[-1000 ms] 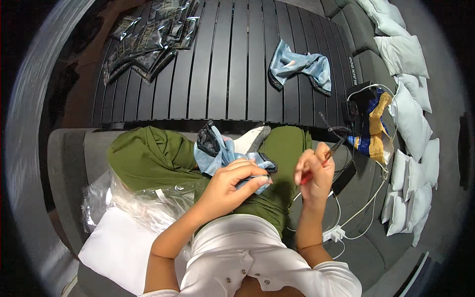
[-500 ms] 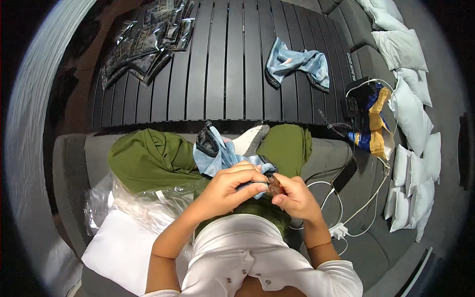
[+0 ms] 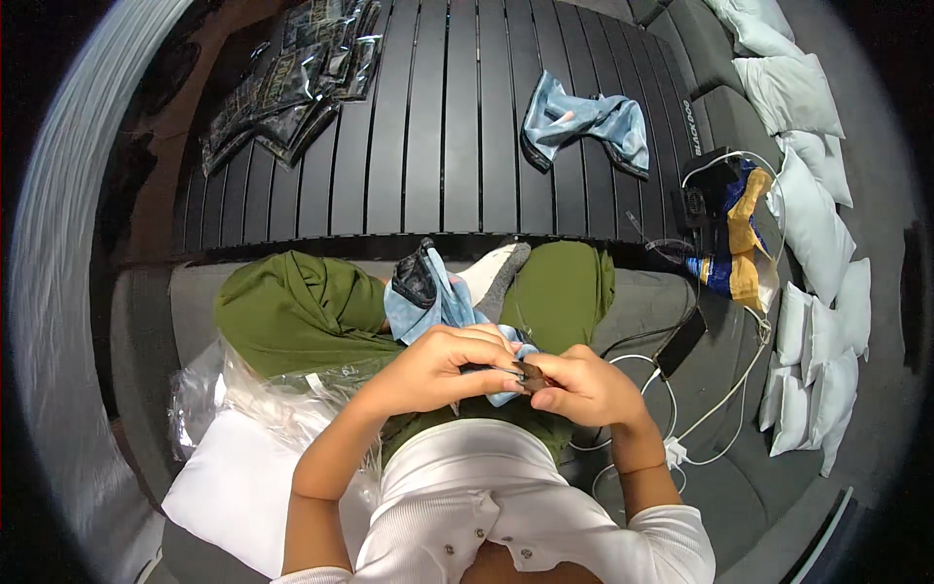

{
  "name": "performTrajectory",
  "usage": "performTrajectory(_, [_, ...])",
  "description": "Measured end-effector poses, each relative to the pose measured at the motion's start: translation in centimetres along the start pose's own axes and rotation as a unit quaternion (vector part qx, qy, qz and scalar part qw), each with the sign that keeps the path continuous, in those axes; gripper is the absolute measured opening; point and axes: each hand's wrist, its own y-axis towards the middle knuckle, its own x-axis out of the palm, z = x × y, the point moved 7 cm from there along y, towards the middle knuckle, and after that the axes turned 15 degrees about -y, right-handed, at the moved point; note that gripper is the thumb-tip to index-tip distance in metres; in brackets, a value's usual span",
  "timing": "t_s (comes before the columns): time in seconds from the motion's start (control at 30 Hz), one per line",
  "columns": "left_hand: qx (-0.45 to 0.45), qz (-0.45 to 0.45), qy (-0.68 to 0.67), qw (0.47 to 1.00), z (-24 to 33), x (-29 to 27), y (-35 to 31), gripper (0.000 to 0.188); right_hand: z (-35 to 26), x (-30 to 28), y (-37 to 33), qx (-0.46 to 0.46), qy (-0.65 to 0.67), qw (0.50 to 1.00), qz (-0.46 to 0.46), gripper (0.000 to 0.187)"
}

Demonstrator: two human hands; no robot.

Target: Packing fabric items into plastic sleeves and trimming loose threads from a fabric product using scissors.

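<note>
Over my lap my left hand [image 3: 438, 365] is closed on a light blue cloth piece with black edging [image 3: 449, 304], which drapes forward between my knees. Fingers of my right hand [image 3: 586, 387] pinch a small dark brown, flat object [image 3: 531, 378] right against the cloth's edge. Its kind is hard to make out, since both hands partly cover it. The two hands nearly meet there. On the black slatted table [image 3: 428, 156] ahead lies a similar blue cloth piece with black edging [image 3: 584, 119], crumpled, at the right.
Shiny dark plastic packets [image 3: 292, 88] are piled on the table's far left. Beside my left arm sit a clear plastic bag [image 3: 277, 394] and a white pillow [image 3: 229, 487]. White cables [image 3: 720, 423], a blue and gold bag [image 3: 749, 253] and white cushions [image 3: 812, 200] are on the right.
Both hands have shifted slightly down, with the right wrist moving a little rightward. The cloth's hanging end has swung slightly right. My grips look unchanged.
</note>
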Motion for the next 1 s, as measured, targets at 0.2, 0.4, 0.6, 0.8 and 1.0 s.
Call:
performTrajectory(0.2, [-0.045, -0.050, -0.011, 0.998, 0.1, 0.3, 0.4, 0.011, -0.1, 0.0, 0.1, -0.016, -0.002, 0.999, -0.046, 0.037])
performTrajectory(0.4, [-0.063, -0.078, -0.006, 0.995, 0.3, 0.5, 0.9, 0.012, -0.7, -0.5, 0.3, -0.024, -0.011, 0.999, -0.029, 0.035])
performTrajectory(0.6, [-0.081, -0.087, 0.006, 0.993, 0.0, 0.3, 0.8, 0.011, -0.5, -0.4, 0.3, -0.047, -0.011, 0.998, -0.028, 0.031])
performTrajectory(0.8, [-0.064, -0.094, -0.010, 0.993, 0.4, 0.5, 0.9, 0.011, -0.1, -0.4, 0.2, -0.061, 0.029, 0.997, -0.022, 0.034])
performTrajectory(1.0, [-0.063, -0.087, -0.014, 0.994, 0.4, 0.3, 0.8, 0.010, 0.4, -0.3, 0.2, -0.035, 0.056, 0.998, -0.017, 0.034])
